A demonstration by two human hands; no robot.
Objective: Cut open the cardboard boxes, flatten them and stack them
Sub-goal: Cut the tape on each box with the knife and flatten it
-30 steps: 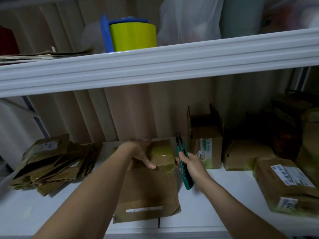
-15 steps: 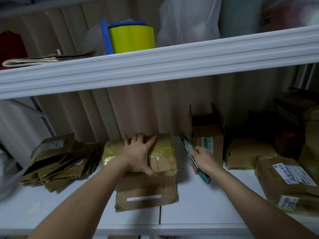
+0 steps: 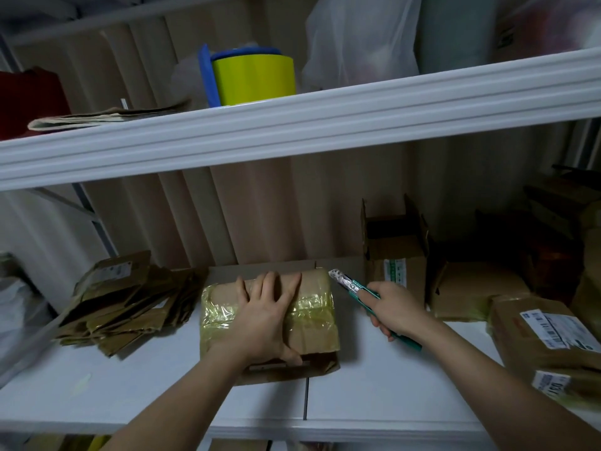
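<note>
- The left hand [image 3: 265, 315] lies flat, fingers spread, pressing down on the taped box [image 3: 271, 320] in the middle of the lower shelf [image 3: 374, 395]; this box rests on a flattened piece of cardboard [image 3: 292, 369].
- The right hand [image 3: 395, 309] grips a green knife [image 3: 364, 292], its blade tip just beside the box's far right corner.
- To cut well, I judge the blade should run shallow along the tape seam, moving away from the pressing hand, with the fingers kept off the line.
- To the left lies a pile of flattened boxes [image 3: 120, 307], the stack to add to.
- To the right sits a sealed parcel [image 3: 546, 340] with labels; what it holds is hidden.
- Farther back an open box [image 3: 395, 252] stands upright; its inside is too dark to tell.
- On the upper shelf [image 3: 292, 125] stands a yellow tub [image 3: 255, 79].
</note>
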